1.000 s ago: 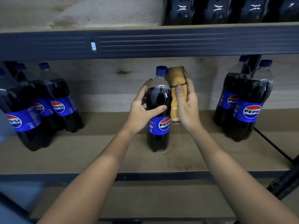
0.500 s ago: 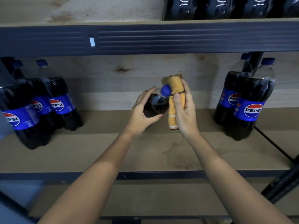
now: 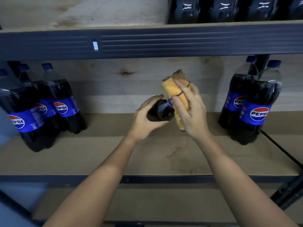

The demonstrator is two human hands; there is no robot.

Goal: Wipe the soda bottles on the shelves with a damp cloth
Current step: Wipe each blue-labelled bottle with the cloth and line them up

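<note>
At the centre of the frame, a dark plastic soda bottle with a blue cap (image 3: 161,110) is tipped toward the camera and is gripped round its shoulder by the left hand (image 3: 146,119), fingers and thumb curled about it. Just to its right, a rolled orange-yellow cloth (image 3: 176,94) is clasped by the right hand (image 3: 191,110), and the cloth is pressed against the bottle's cap. Below them, a stained patch is seen on the light wooden shelf board (image 3: 98,154). Standing cola bottles with blue labels are grouped at middle left (image 3: 62,102) and middle right (image 3: 257,108). More dark bottles are lined along the upper right (image 3: 229,9), above a dark metal shelf beam (image 3: 180,43).
</note>
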